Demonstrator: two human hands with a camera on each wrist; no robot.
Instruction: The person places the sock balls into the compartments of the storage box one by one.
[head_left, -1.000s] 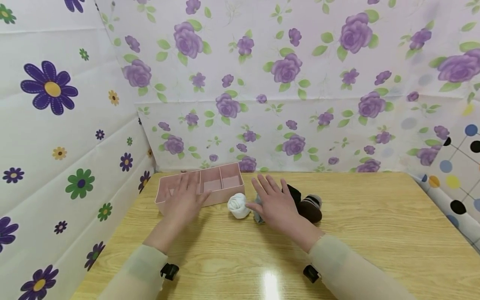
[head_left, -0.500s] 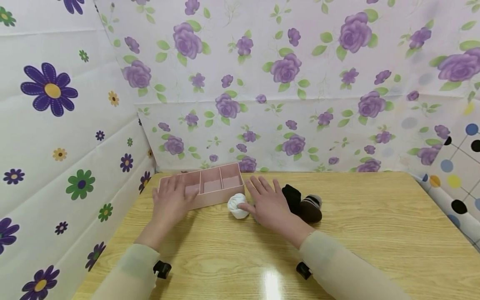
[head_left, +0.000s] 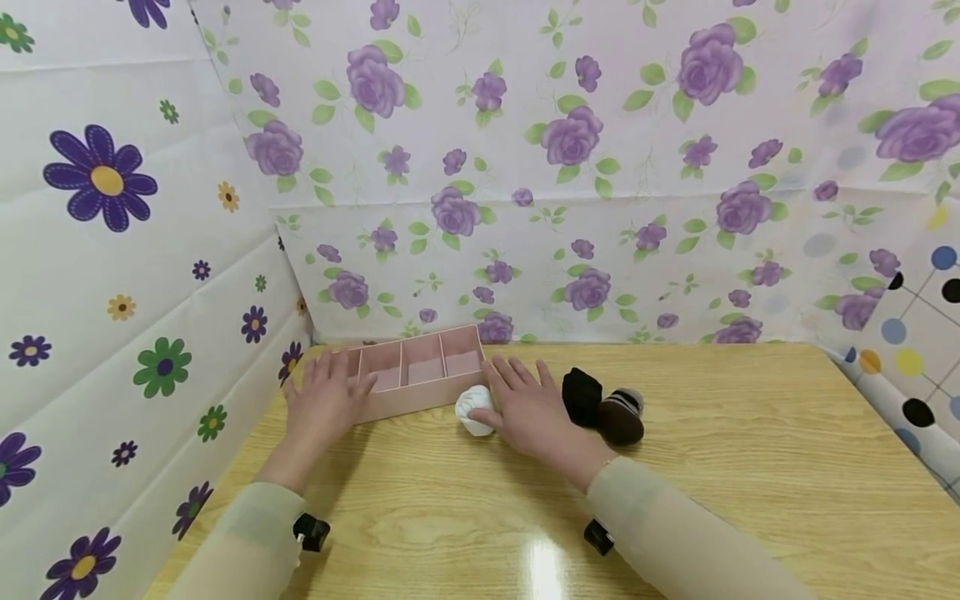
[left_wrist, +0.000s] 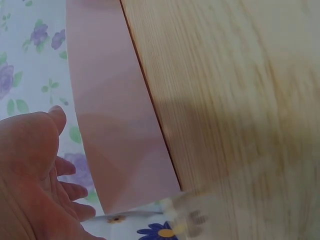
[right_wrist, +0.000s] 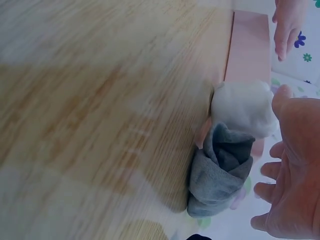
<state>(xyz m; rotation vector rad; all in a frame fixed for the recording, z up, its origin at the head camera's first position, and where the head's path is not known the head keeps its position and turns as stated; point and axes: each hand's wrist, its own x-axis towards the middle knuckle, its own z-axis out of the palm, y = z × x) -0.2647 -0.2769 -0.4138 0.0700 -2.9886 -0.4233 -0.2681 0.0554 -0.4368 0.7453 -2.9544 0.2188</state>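
My left hand (head_left: 322, 404) hovers over the left end of a pink divided box (head_left: 420, 396), fingers spread. In the left wrist view its fingers are loosely bent beside the box's long wall, holding nothing. A white rolled sock (head_left: 471, 406) sits against the box's front right. My right hand (head_left: 532, 412) is stretched out just above and beside it, the thumb overlapping the sock in the head view. Under this hand a grey rolled sock (right_wrist: 217, 180) lies beside the white one, hidden from the head view. No thing is between the right fingers.
A black rolled sock (head_left: 581, 396) and a brown one with a striped cuff (head_left: 621, 418) lie together right of the right hand. The wooden table (head_left: 750, 450) meets flowered cloth (head_left: 645, 175) at its back and left.
Both hands have drifted left, the left one to the box's left end, the right one toward the white sock and over the grey one. Box and socks have not moved.
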